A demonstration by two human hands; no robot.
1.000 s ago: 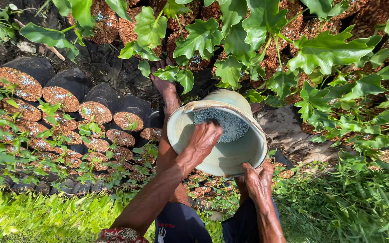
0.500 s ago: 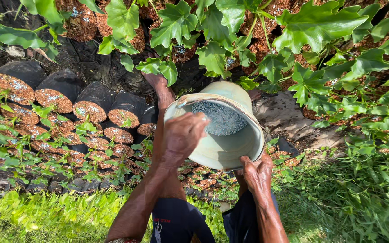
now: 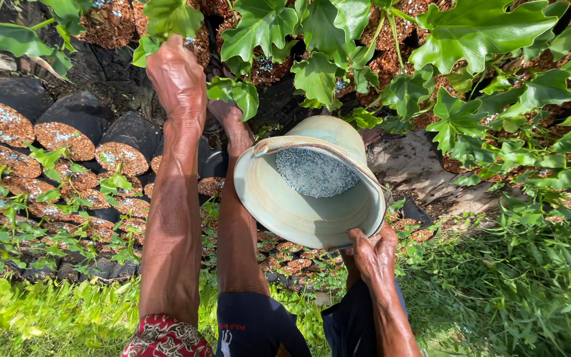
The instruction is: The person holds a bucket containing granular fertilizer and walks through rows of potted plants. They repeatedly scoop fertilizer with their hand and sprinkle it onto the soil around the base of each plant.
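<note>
Left hand (image 3: pixel 178 76) stretched out over the black grow bags (image 3: pixel 77 132), fingers curled among broad green leaves (image 3: pixel 259 30), contents of the grip impossible to tell. Right hand (image 3: pixel 373 254) clamped on the near rim of a pale green bucket (image 3: pixel 279 205), tilted, holding grey-blue granules (image 3: pixel 315 173), above the legs.

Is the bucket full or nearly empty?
Nearly empty: the bucket is tipped toward the camera, with only a small layer of blue-grey granules at its bottom.
</note>
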